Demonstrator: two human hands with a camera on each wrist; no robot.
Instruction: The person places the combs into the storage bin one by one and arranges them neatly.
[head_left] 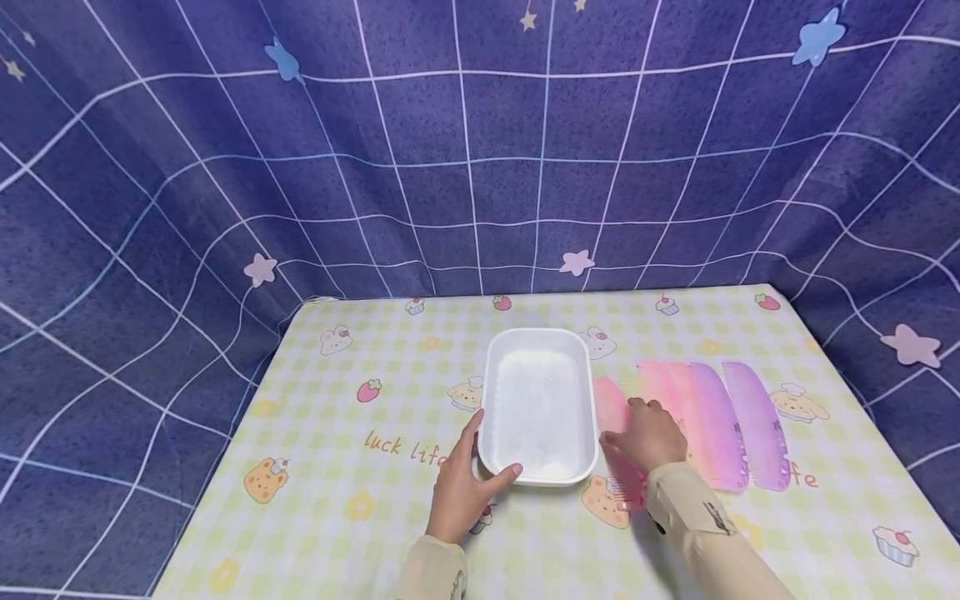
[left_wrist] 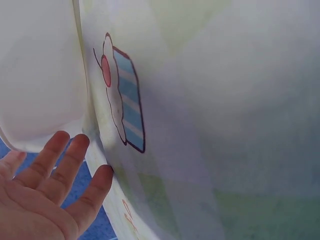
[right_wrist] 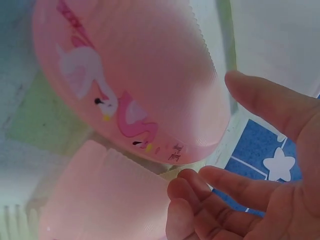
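A white rectangular plastic tray [head_left: 536, 408] stands at the middle of the table with nothing in it. My left hand [head_left: 459, 493] rests at its near left corner, fingers extended along the side and thumb by the near rim. To the tray's right, a pink comb [head_left: 612, 398] lies flat, printed with birds in the right wrist view. Over that comb is my right hand [head_left: 651, 435], thumb near its toothed edge and fingers spread from the thumb. Beside it lie several overlapping combs [head_left: 705, 417], shading from pink to purple.
A separate purple comb [head_left: 753, 425] lies furthest right in the row. The table wears a green checked cloth [head_left: 300, 517] with cartoon prints. Behind it and at both sides hangs a dark blue curtain [head_left: 420, 192] with a grid and stars.
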